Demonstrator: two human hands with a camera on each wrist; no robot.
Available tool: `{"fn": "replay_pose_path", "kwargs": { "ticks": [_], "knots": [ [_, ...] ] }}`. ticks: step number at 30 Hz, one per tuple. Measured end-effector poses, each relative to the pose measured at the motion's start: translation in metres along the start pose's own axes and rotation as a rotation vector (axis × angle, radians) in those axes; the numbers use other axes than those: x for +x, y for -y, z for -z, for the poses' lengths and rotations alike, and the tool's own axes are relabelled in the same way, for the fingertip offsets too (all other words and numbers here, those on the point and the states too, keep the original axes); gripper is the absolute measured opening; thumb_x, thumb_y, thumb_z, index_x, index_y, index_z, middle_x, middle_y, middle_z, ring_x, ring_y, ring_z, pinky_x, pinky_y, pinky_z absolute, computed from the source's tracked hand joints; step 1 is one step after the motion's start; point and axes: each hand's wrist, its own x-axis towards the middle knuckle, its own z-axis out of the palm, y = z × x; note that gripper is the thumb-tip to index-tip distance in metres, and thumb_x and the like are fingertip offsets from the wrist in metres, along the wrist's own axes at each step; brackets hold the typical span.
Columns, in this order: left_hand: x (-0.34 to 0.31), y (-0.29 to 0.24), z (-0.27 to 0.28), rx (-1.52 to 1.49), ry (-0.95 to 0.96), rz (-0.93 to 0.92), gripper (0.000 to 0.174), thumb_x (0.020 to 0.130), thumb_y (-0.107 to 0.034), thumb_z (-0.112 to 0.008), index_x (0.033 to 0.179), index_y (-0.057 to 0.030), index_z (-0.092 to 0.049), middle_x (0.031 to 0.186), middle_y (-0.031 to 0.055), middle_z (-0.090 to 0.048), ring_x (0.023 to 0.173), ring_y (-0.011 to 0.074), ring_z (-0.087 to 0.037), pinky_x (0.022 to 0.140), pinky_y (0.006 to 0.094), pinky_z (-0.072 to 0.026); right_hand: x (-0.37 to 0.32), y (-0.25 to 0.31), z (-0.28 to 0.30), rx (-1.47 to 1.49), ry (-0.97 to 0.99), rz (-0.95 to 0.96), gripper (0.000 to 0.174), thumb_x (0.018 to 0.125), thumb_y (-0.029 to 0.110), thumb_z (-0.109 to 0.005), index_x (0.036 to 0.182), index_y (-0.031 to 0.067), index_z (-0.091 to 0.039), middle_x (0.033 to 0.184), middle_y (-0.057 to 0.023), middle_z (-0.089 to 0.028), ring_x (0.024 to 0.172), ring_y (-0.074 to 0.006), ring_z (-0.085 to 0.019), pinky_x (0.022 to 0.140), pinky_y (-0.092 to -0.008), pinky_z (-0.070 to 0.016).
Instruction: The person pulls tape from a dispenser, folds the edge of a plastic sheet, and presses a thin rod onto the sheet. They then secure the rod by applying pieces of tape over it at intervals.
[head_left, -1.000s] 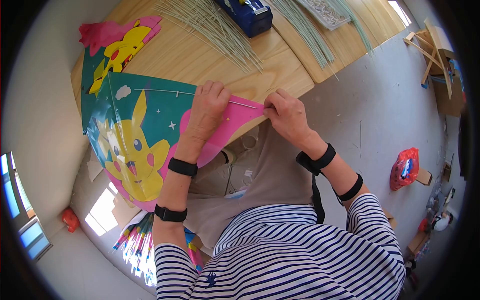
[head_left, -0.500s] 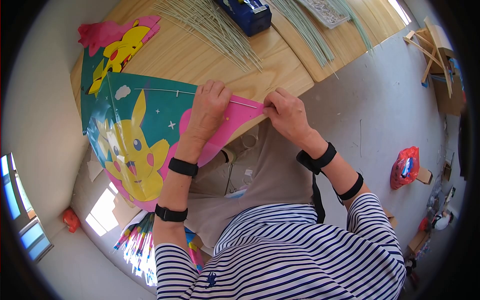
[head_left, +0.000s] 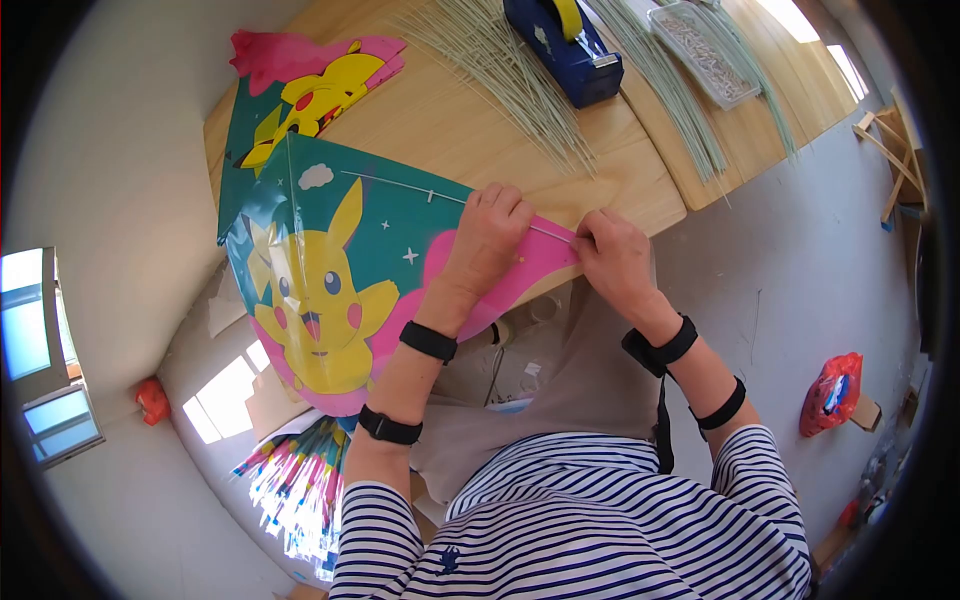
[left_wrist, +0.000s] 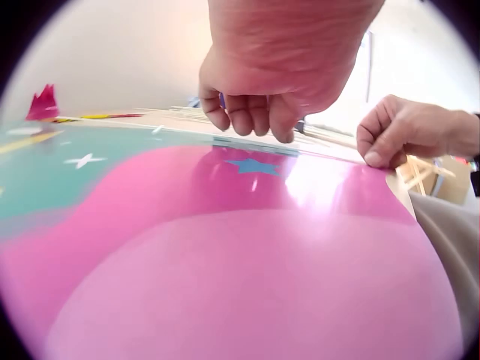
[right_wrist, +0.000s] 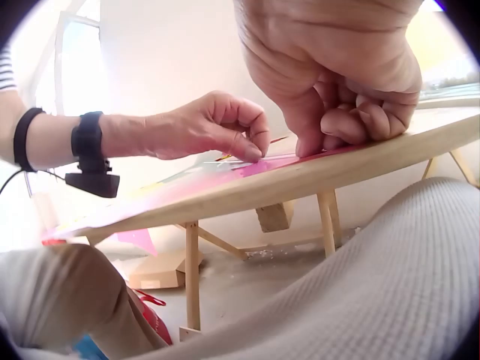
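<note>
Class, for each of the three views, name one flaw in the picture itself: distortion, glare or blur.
Head view: fisheye curves the table edge, with dark corners. Left wrist view: glare whitens a patch of the pink kite, and its near part is blurred. Right wrist view: bright backlight washes out the wall.

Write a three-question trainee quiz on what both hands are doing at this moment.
1. True or false: the right hand pinches the pink tip of the teal-and-pink plastic kite at the edge of the wooden table.
2. The left hand holds down: A) scissors; B) the thin white rod on the kite; C) a glue bottle.
3. Fill in: pale green thin sticks lie beside a blue ____ dispenser.
Key: 1 true; 2 B; 3 tape.
</note>
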Motion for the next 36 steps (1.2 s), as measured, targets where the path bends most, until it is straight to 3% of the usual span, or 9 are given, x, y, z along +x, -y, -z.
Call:
{"fn": "replay_pose_path", "kwargs": {
  "ticks": [6, 12, 36],
  "knots": [
    [-0.033, 0.039, 0.012, -0.064, -0.339, 0.623, 0.016, 0.080, -0.003, -0.075, 0.091, -0.0054, -0.063, 0.093, 0.0113, -0.061, 0.092, 0.0323, -0.061, 0.079, 0.0436, -0.0485, 0.001, -0.001, -0.001, 0.030, -0.017, 0.001, 0.012, 0.076, 0.010, -0.075, 0.080, 0.0076, -0.064, 0.081, -0.0108, -0.066, 0.078, -0.0365, -0.066, 0.067, -0.0461, -0.0527],
    [-0.039, 0.064, 0.017, -0.123, -0.390, 0.810, 0.008, 0.084, -0.004, -0.074, 0.087, -0.0027, -0.066, 0.089, 0.0138, -0.064, 0.084, 0.0338, -0.063, 0.073, 0.0438, -0.0494, 0.001, -0.002, 0.000, 0.013, -0.029, 0.022, 0.013, 0.075, 0.009, -0.075, 0.079, 0.0075, -0.063, 0.081, -0.0105, -0.066, 0.076, -0.0360, -0.066, 0.066, -0.0459, -0.0522],
    [-0.031, 0.056, 0.008, -0.131, -0.335, 0.730, 0.007, 0.083, -0.005, -0.074, 0.084, -0.0044, -0.067, 0.085, 0.0132, -0.065, 0.079, 0.0344, -0.066, 0.069, 0.0444, -0.0514, 0.002, -0.004, 0.001, 0.046, 0.005, -0.004, 0.015, 0.076, 0.010, -0.077, 0.079, 0.0061, -0.062, 0.081, -0.0096, -0.066, 0.076, -0.0330, -0.066, 0.066, -0.0426, -0.0515]
  ]
}}
